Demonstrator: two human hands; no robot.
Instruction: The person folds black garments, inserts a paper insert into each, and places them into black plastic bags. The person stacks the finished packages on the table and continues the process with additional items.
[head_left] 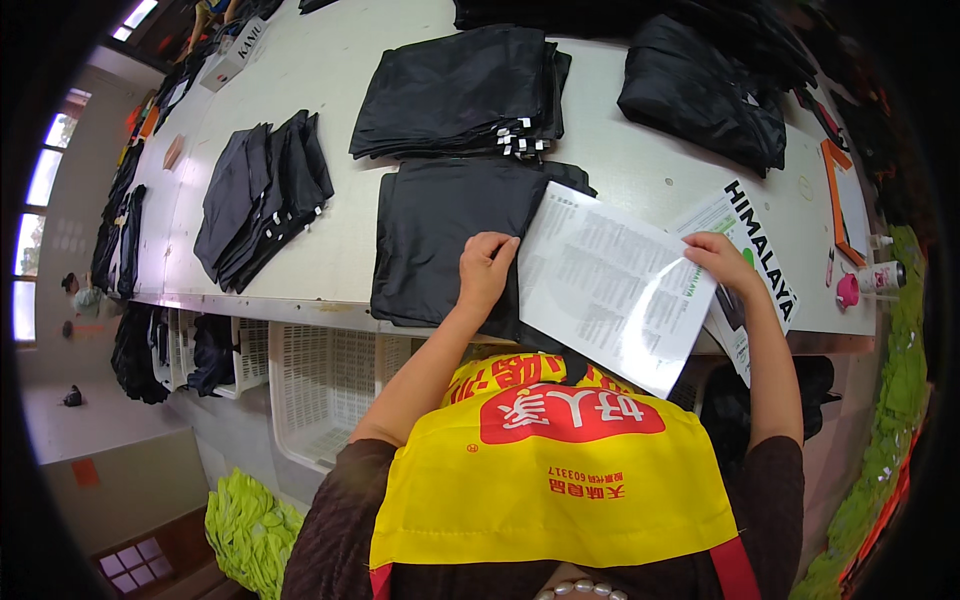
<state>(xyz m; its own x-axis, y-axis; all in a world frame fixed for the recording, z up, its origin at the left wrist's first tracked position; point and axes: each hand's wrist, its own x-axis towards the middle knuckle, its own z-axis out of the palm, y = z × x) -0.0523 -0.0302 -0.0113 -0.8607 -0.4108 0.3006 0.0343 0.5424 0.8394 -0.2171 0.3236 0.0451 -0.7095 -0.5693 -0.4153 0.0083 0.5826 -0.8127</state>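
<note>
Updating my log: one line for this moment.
left hand: at left edge of glossy printed sheet; right hand: gripping its right corner; partly beneath: folded black fabric

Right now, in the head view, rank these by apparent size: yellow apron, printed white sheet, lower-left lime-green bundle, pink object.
1. Yellow apron, probably enlarged by nearness to the camera
2. Printed white sheet
3. Lime-green bundle
4. Pink object

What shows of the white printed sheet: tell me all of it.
The white printed sheet is flat, rectangular and glossy, like plastic or coated paper, with a bright glare over small grey print and some green. It slants, overlapping black folded cloth and another printed packet, its near corner past the table's edge. The right hand pinches its right corner; the left hand is at its left edge, grip unclear.
</note>
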